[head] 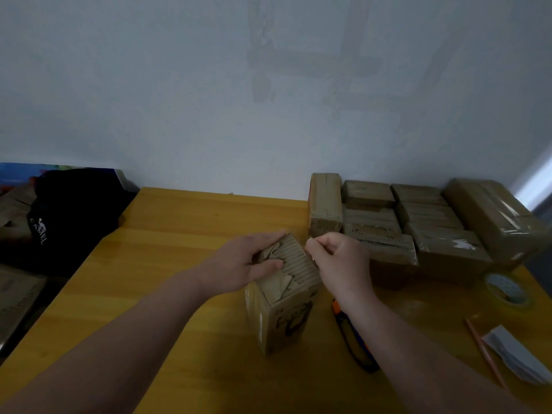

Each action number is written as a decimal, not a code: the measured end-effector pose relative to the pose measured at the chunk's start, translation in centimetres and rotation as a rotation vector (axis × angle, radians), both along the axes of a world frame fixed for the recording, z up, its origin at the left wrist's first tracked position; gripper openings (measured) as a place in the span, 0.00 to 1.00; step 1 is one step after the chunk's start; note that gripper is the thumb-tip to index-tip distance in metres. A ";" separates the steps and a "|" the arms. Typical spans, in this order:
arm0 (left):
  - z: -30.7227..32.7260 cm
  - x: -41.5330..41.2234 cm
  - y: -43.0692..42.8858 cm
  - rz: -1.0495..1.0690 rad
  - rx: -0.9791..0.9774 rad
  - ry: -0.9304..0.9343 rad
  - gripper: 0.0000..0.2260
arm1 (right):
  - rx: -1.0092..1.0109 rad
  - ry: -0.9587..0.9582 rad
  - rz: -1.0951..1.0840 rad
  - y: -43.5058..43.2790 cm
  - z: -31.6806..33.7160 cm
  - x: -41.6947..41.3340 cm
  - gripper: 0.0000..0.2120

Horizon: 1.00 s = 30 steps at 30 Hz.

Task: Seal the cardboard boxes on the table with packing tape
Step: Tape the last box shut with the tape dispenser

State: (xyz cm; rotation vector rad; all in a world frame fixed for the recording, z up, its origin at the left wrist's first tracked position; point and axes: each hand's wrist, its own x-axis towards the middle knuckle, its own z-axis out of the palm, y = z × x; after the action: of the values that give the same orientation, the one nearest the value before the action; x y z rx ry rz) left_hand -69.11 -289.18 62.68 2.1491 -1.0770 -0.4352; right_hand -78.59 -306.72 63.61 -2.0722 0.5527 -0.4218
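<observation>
A tall cardboard box (283, 321) stands upright on the yellow table (179, 264) in the middle of the view. My left hand (248, 264) rests on its torn, corrugated top end, thumb lying across the flap. My right hand (337, 261) is at the box's right top edge with its fingers curled and pinched together; what they pinch is too small to tell, possibly clear tape. A roll of clear packing tape (506, 288) lies flat at the right, apart from both hands.
Several taped cardboard boxes (418, 222) are packed along the wall at the back right. An orange and black tool (352, 342) lies under my right forearm. Grey paper (519, 354) and a thin stick (484, 351) lie far right. A black cap (65, 210) sits beyond the table's left edge.
</observation>
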 end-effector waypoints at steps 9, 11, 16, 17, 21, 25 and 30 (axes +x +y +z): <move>-0.1 -0.1 0.4 -0.021 0.188 -0.264 0.26 | 0.064 0.006 -0.008 0.2 -0.2 0.3 0.07; -0.3 -0.2 0.4 -0.031 0.169 -0.282 0.25 | 0.106 0.021 0.001 0.0 0.0 0.3 0.06; -0.4 -1.0 0.2 -0.013 -0.031 -0.557 0.24 | 0.201 0.073 0.075 -0.3 0.9 0.3 0.05; -0.3 -1.3 0.1 -0.011 -0.090 -0.608 0.20 | 0.205 0.095 0.091 -0.3 1.0 0.5 0.05; 0.0 -2.3 -0.2 0.006 -0.146 -0.669 0.15 | 0.209 0.151 0.104 -0.4 1.4 1.5 0.13; 0.1 -2.8 -0.5 0.021 -0.148 -0.668 0.15 | 0.108 0.164 0.153 -0.5 2.9 2.8 0.23; 0.1 -3.3 -0.6 0.008 -0.118 -0.639 0.14 | -0.365 0.281 0.213 -0.5 3.1 4.3 0.15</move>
State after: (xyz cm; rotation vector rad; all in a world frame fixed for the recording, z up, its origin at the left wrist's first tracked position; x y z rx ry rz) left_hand -72.37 -289.81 62.80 2.2349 -1.3838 0.3446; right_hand -74.25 -307.22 66.75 -2.5352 0.4340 -0.1098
